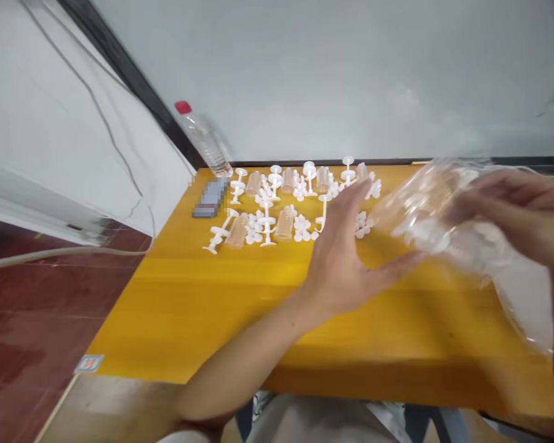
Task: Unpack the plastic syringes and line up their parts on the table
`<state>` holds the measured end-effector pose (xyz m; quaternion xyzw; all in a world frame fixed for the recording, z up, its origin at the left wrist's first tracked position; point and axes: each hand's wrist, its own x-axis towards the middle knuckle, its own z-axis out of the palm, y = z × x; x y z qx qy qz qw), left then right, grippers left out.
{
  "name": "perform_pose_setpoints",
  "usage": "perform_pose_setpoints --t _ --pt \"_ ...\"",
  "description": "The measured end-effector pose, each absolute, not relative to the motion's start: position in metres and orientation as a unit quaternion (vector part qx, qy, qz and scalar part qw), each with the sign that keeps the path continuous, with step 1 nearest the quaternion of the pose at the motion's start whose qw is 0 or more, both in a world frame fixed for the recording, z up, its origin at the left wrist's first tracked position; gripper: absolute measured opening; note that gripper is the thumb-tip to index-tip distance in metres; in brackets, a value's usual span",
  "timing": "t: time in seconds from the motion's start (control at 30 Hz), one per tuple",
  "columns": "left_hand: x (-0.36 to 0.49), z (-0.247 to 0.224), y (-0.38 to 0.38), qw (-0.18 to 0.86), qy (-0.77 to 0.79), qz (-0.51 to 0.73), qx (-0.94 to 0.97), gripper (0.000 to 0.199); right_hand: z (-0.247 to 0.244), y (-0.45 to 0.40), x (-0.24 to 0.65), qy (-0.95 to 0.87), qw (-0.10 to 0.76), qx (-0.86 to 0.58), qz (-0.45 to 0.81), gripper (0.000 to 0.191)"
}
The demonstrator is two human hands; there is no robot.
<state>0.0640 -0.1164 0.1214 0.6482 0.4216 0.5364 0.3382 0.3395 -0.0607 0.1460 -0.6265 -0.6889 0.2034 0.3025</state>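
My right hand [498, 209] pinches a clear plastic bag [420, 197] at the right, blurred by motion; whitish parts show through its film, too smeared to name. With thumb and fingers spread wide, my left hand [344, 258] reaches toward the bag's near side and holds nothing. Behind it, two rows of small plastic parts lie on the yellow table [203, 307]: white spool-like stems [267, 223], clear ribbed cups [285, 223] and white flower-shaped pieces [301, 227]. My left hand hides some of the front row.
A water bottle with a red cap [207, 144] stands at the table's back left corner, near a phone [210, 198]. A grey panel [327, 80] rises behind the table. Cables [96, 111] run along the left wall. A sticker [89, 363] marks the front left corner.
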Motion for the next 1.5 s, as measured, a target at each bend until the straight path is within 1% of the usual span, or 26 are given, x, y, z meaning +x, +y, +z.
perform_pose_setpoints --t 0.03,0.1,0.17,0.23,0.3,0.33,0.37,0.4,0.43,0.47,0.5,0.57,0.67,0.77,0.8,0.83,0.93,0.97,1.0,1.1,1.17,1.27,1.37,1.43,1.5 --pt "0.048 0.118 -0.131 0.384 0.444 0.512 0.627 0.075 0.140 -0.073 0.319 -0.707 0.279 -0.577 0.299 0.038" --pt "0.019 0.103 -0.155 0.463 0.482 0.459 0.585 0.056 0.123 -0.090 0.279 -0.725 0.217 -0.469 0.456 0.038" --pt "-0.003 0.081 -0.170 0.505 0.507 0.431 0.550 0.037 0.105 -0.100 0.246 -0.741 0.166 -0.418 0.499 0.039" --pt "-0.021 0.059 -0.176 0.527 0.528 0.436 0.503 0.031 0.087 -0.108 0.222 -0.768 0.159 -0.414 0.462 0.041" --pt "-0.032 0.042 -0.176 0.554 0.540 0.448 0.449 0.035 0.072 -0.116 0.206 -0.804 0.191 -0.427 0.366 0.047" --pt "-0.035 0.036 -0.175 0.569 0.537 0.453 0.428 0.039 0.065 -0.122 0.199 -0.825 0.205 -0.430 0.304 0.059" --pt "-0.037 0.032 -0.173 0.582 0.531 0.458 0.413 0.042 0.059 -0.128 0.194 -0.844 0.213 -0.429 0.241 0.078" --pt "-0.037 0.029 -0.170 0.591 0.524 0.462 0.403 0.044 0.053 -0.134 0.188 -0.861 0.210 -0.425 0.185 0.099" --pt "-0.037 0.027 -0.168 0.596 0.521 0.465 0.397 0.044 0.047 -0.140 0.183 -0.874 0.197 -0.421 0.144 0.116" --pt "-0.037 0.026 -0.166 0.598 0.520 0.467 0.392 0.045 0.041 -0.144 0.179 -0.882 0.181 -0.419 0.119 0.126" --pt "-0.037 0.026 -0.164 0.602 0.521 0.463 0.389 0.046 0.036 -0.147 0.176 -0.885 0.167 -0.420 0.109 0.128" --pt "-0.039 0.026 -0.160 0.614 0.524 0.444 0.388 0.053 0.030 -0.149 0.173 -0.885 0.155 -0.421 0.123 0.118" --pt "-0.049 0.024 -0.155 0.636 0.521 0.405 0.401 0.063 0.030 -0.140 0.179 -0.884 0.160 -0.393 0.198 0.106" --pt "-0.061 0.019 -0.151 0.630 0.529 0.375 0.427 0.056 0.039 -0.127 0.193 -0.871 0.163 -0.356 0.295 0.101" --pt "-0.064 0.018 -0.150 0.604 0.542 0.377 0.446 0.051 0.041 -0.123 0.197 -0.864 0.162 -0.351 0.321 0.101" --pt "-0.066 0.018 -0.151 0.558 0.561 0.389 0.473 0.046 0.042 -0.119 0.200 -0.858 0.162 -0.348 0.341 0.102" --pt "-0.064 0.027 -0.156 0.354 0.592 0.425 0.586 0.023 0.041 -0.111 0.204 -0.853 0.161 -0.339 0.363 0.110" --pt "-0.062 0.032 -0.157 0.313 0.579 0.412 0.630 0.016 0.039 -0.109 0.204 -0.855 0.161 -0.335 0.363 0.113" --pt "-0.060 0.038 -0.158 0.302 0.557 0.381 0.673 0.013 0.037 -0.108 0.203 -0.857 0.160 -0.330 0.361 0.114" --pt "-0.055 0.048 -0.157 0.374 0.488 0.248 0.749 0.019 0.034 -0.108 0.201 -0.860 0.162 -0.330 0.355 0.116" --pt "-0.057 0.046 -0.152 0.431 0.474 0.203 0.740 0.027 0.034 -0.109 0.201 -0.857 0.168 -0.341 0.348 0.115" --pt "-0.063 0.035 -0.145 0.525 0.480 0.221 0.667 0.033 0.036 -0.109 0.205 -0.849 0.183 -0.345 0.355 0.106" --pt "-0.066 0.023 -0.139 0.625 0.480 0.240 0.567 0.042 0.037 -0.107 0.208 -0.841 0.205 -0.331 0.375 0.093" --pt "-0.063 0.020 -0.137 0.665 0.485 0.208 0.528 0.043 0.037 -0.104 0.209 -0.840 0.217 -0.328 0.375 0.086" --pt "-0.057 0.018 -0.135 0.677 0.484 0.172 0.528 0.044 0.036 -0.102 0.209 -0.839 0.221 -0.329 0.374 0.076"
